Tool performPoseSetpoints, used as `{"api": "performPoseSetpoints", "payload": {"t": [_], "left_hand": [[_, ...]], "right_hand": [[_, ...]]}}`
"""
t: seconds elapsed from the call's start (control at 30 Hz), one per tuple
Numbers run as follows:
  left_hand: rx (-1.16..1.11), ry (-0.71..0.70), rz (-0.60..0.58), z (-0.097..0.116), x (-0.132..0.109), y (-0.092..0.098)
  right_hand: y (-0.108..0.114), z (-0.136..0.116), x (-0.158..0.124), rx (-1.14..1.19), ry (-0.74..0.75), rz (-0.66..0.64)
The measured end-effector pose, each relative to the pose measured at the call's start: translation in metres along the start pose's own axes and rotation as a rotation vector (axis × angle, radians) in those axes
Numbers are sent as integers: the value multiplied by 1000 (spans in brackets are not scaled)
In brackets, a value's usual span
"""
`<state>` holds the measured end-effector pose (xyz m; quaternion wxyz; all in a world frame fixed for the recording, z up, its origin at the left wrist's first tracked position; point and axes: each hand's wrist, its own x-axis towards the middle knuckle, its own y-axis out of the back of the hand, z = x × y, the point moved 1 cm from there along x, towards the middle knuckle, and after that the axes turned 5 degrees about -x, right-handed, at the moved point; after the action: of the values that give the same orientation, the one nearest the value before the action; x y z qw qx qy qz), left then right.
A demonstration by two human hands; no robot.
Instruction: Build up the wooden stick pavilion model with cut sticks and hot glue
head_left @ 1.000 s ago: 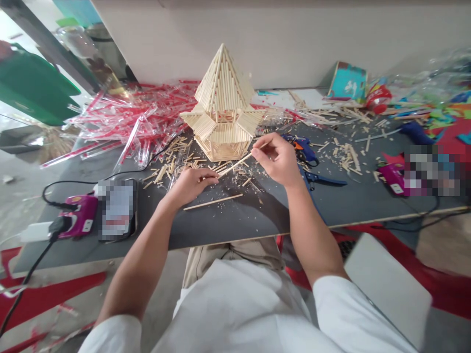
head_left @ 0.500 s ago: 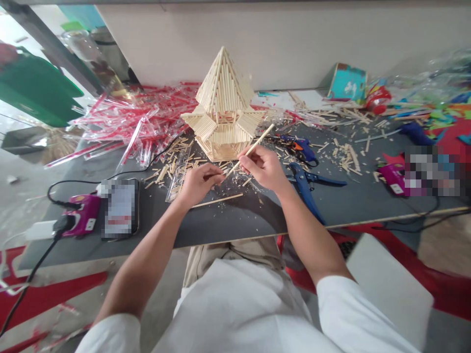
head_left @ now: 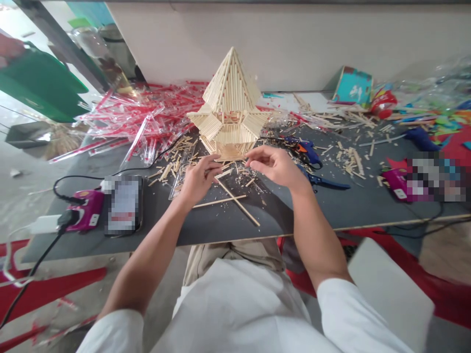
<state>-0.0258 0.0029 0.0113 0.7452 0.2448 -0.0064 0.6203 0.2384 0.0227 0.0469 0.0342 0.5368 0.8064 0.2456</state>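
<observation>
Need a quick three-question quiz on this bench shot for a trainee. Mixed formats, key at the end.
1. Multiple choice: what stands just beyond the left hand and right hand? A) green bin B) peaked stick model C) clear jar
2. True or false: the phone lies beside a purple power strip.
3. Fill in: in this view, the two long sticks in front of the model ___ each other.

Key: 1 B; 2 true; 3 cross.
</observation>
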Motion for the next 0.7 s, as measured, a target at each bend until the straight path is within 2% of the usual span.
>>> {"api": "performPoseSetpoints", "payload": {"t": [0.13,0.27,0.37,0.47,0.53,0.6,0.67,0.7], "left_hand": [[108,-42,39,-1,-3,-2],[175,-82,29,-2,-5,-3],[200,-110,19,0,-5,-5],[201,-141,41,3,-5,-6],[212,-157,81,4,-4,-5],[270,-167,97,4,-3,-4],[345,-170,57,3,-2,-4],[372,-168,28,3,-2,-4]], "right_hand": [[-33,-4,2,-59,26,-14],[-61,-5,4,-99,64,104],[-64,-7,4,-95,91,133],[-53,-11,2,-170,160,147],[-40,-10,2,-201,197,280],[-25,-5,2,-182,199,514],[-12,4,5,-149,183,712],[-8,8,6,-145,179,757]]}}
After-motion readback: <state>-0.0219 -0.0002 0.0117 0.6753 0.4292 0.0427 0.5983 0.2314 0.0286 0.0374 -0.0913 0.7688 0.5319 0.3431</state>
